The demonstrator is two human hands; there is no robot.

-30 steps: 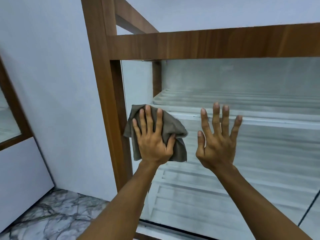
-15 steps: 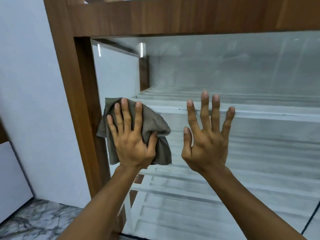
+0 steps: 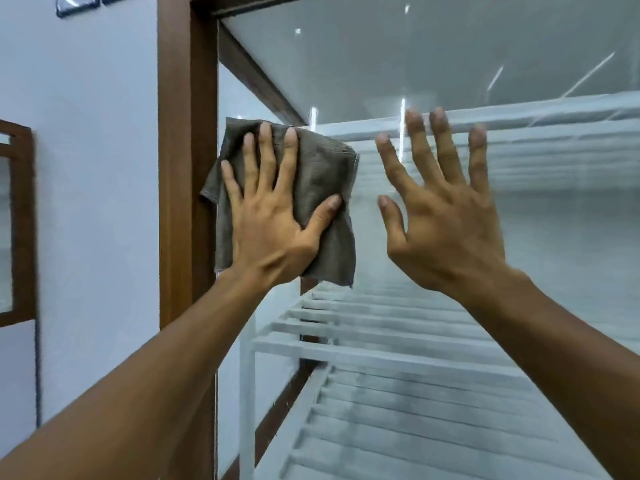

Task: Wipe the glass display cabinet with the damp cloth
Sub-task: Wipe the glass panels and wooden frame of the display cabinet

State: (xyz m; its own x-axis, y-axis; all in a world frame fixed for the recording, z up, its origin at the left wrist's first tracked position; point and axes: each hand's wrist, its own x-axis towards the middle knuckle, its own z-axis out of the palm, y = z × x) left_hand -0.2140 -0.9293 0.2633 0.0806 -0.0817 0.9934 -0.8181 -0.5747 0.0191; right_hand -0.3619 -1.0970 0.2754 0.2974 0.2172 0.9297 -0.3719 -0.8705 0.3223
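The left hand (image 3: 273, 220), fingers spread flat, presses the damp cloth (image 3: 322, 188) on the cabinet glass (image 3: 398, 64) beside its left wooden frame (image 3: 180, 168), while the empty right hand (image 3: 446, 220) rests splayed alongside, so unwiped glass probably stretches rightward, nearer the right hand.

A pale wall (image 3: 97, 168) is seen to the left. A brown-framed pane (image 3: 23, 220) is set on it at the left edge (only partly in view). Two dark-edged frames (image 3: 78, 3) are cut off by the top edge, side by side. A thin dark cord (image 3: 37, 375) is run down the wall below the pane.
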